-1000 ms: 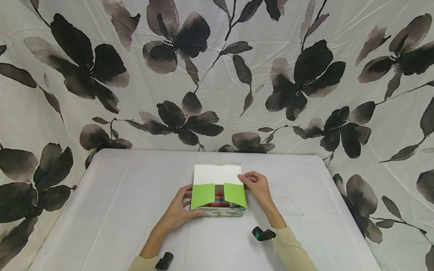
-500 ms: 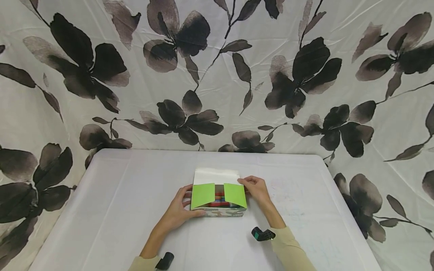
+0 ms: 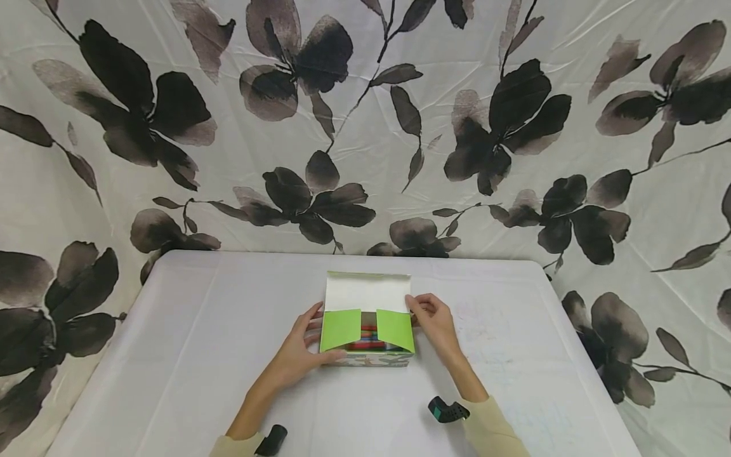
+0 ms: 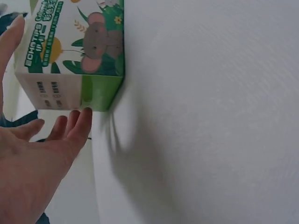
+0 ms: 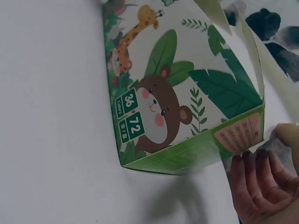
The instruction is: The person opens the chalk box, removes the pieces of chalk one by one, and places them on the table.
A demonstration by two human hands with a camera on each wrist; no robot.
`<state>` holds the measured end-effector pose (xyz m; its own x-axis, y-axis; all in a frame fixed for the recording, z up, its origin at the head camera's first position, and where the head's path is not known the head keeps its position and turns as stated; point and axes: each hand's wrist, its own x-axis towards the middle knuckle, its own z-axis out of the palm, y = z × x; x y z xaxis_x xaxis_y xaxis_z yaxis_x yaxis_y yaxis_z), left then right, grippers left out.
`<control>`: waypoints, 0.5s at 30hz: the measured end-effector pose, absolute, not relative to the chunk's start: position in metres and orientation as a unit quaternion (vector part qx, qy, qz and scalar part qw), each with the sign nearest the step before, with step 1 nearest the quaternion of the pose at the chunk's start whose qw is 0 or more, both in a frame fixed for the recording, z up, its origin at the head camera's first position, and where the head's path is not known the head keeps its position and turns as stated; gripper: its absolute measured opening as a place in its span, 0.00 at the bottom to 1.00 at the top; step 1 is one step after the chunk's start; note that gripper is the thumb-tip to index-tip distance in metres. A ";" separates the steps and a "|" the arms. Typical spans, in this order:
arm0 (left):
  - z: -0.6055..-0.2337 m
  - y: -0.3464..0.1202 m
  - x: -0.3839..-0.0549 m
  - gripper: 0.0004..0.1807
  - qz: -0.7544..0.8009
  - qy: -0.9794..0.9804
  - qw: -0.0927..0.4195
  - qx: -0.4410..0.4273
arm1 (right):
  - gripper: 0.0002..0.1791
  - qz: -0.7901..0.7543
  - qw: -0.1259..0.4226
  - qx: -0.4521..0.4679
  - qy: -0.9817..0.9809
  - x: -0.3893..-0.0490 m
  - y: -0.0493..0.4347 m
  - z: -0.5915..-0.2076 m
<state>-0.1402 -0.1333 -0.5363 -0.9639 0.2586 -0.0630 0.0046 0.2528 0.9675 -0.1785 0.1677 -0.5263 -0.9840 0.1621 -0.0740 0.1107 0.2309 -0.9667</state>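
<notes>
A printed cardboard box (image 3: pixel 374 360) stands at mid-table in the head view, its white-lined lid (image 3: pixel 368 292) tilted back. Two green side flaps (image 3: pixel 341 329) lean inward, leaving a gap where red and blue sticks (image 3: pixel 368 344) show; their kind is unclear. My left hand (image 3: pixel 294 355) holds the box's left side, thumb along the front rim and fingers on the side. By the right edge of the lid is my right hand (image 3: pixel 436 325), its thumb at the lid's edge and its fingers loosely bent beside the box. The right wrist view shows a bear on the box front (image 5: pixel 159 112).
A white cloth covers the table (image 3: pixel 200 343), whose far edge meets a flower-printed curtain (image 3: pixel 365 127). Black wrist devices (image 3: pixel 448 410) sit near both cuffs.
The lid dipped lower half a second ago and now stands higher again. My right hand has shifted slightly right, and my left thumb has moved up to the front rim.
</notes>
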 end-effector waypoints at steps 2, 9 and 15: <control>-0.533 -0.132 -0.140 0.60 0.595 0.795 0.081 0.090 | 0.20 0.607 0.040 -0.076 -0.790 -0.174 0.167 -0.525; -0.522 -0.126 -0.135 0.52 0.559 0.822 -0.024 0.107 | 0.16 0.565 0.102 -0.027 -0.818 -0.155 0.161 -0.519; -0.518 -0.116 -0.127 0.43 0.530 0.835 -0.081 0.126 | 0.20 0.505 0.142 0.073 -0.849 -0.138 0.155 -0.521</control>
<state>-0.1273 -0.1157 -0.5183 -0.9551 0.1254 0.2685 0.2963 0.4069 0.8641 -0.1376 0.1549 -0.5206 -0.9493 0.0190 0.3138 -0.2667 0.4800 -0.8357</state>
